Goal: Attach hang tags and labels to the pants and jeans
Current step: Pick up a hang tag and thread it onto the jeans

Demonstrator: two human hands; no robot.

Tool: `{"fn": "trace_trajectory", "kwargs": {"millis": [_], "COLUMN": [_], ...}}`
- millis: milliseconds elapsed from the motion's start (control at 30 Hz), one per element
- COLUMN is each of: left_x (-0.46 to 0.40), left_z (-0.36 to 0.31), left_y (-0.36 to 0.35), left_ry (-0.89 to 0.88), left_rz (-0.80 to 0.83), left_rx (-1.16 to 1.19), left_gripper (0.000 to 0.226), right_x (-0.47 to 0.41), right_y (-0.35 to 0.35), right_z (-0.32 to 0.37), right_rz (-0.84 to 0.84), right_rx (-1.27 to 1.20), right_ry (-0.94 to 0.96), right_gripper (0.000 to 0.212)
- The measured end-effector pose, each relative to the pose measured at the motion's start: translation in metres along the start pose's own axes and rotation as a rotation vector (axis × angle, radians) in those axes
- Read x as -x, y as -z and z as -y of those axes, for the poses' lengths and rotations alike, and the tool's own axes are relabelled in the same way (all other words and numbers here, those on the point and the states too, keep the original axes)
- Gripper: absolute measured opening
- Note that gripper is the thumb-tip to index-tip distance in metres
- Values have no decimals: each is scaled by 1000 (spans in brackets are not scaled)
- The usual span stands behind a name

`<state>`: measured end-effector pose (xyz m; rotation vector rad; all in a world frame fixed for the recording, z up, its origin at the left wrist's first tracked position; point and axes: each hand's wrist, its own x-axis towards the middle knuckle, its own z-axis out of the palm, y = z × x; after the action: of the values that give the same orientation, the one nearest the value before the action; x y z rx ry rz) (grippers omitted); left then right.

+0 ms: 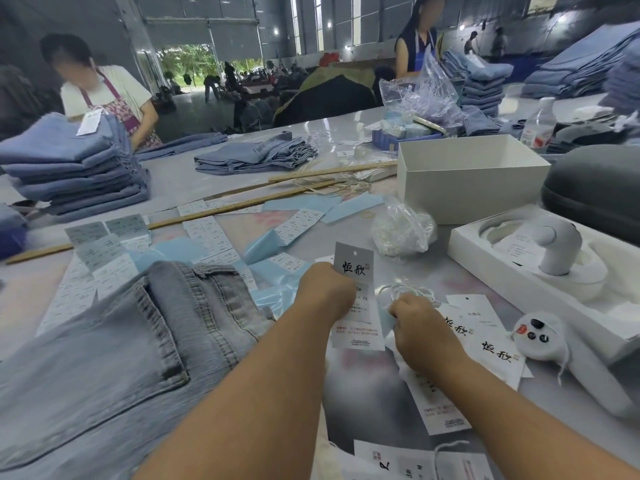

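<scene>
Beside faded denim jeans [114, 341], perhaps card tags [353, 268].

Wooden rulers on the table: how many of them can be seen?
2. One long ruler runs from the left edge past the label sheets. The other ruler lies farther back, toward the white box. More may be hidden under papers.

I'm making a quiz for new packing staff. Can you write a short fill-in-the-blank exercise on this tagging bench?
1. The left hand holds up a hang tag printed with black characters on a ____ background.
2. The right hand reaches toward a bundle of white ____ lying by the loose tags.
3. The jeans in front of the person lie with a back ____ facing up.
4. The white box behind the plastic bag stands ____, without a lid.

Missing words: grey; string; pocket; open
</scene>
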<state>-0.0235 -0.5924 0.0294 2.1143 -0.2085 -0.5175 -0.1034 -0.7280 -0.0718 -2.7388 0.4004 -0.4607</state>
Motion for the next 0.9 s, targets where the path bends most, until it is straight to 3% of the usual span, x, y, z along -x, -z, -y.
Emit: {"fn": "trace_trajectory", "kwargs": {"millis": [200, 367, 633, 900], "left_x": [14, 50, 111, 143], "left_z": [-25, -54, -33, 30], "left_y": [21, 66, 162, 211], "left_ry": [-135, -269, -192, -103], "left_rz": [-128, -186, -35, -101], "left_rx": [183, 178, 140, 56], "left_gripper": [22, 10, 14, 17], "right_x": [-2, -1, 16, 36], "right_y": [46, 96, 121, 119], "right_z": [22, 80, 180, 228], "right_rz": [-413, -636, -400, -204], "right_rx": [-417, -733, -985, -1056], "right_ry": [-38, 92, 228, 329], "right_gripper": [11, 11, 14, 24]}}
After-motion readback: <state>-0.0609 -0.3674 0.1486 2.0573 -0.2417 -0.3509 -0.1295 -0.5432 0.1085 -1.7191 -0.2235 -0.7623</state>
